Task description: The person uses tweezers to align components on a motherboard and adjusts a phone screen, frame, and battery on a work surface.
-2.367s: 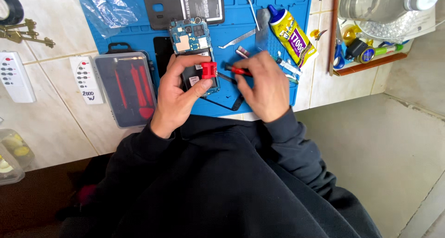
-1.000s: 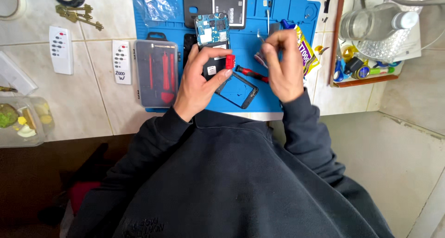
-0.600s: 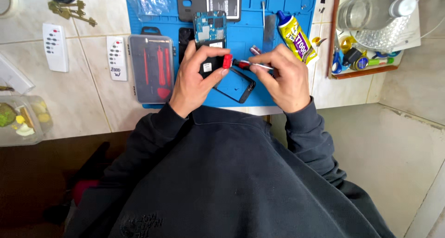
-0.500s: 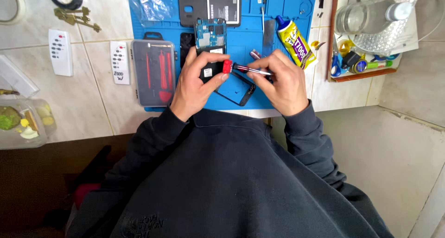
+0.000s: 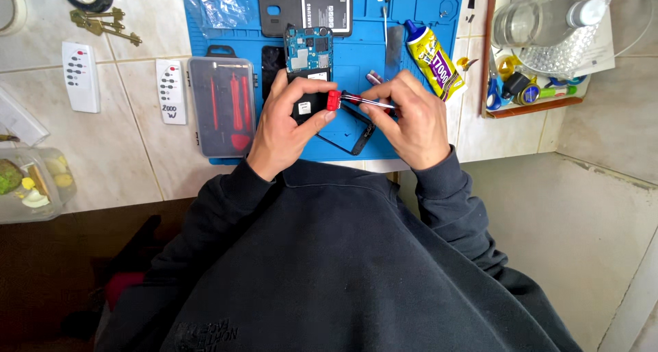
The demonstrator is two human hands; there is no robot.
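A blue mat covers the tiled counter, and I work at its near edge. On it lie a grey tool case to my left, a circuit board ahead, a dark phone back beyond that, and a yellow glue tube to my right. A black phone frame lies under my hands.

My left hand closes thumb and fingertip on the red cap of a small screwdriver. My right hand pinches the thin metal shaft from the other end, fingers curled shut on it. The tool sits level between both hands, just above the frame.

I judge it light and stiff, the shaft slick, so the ribbed cap is the better place to hold. The frame looks thin and fragile; I'd take it by its edges.
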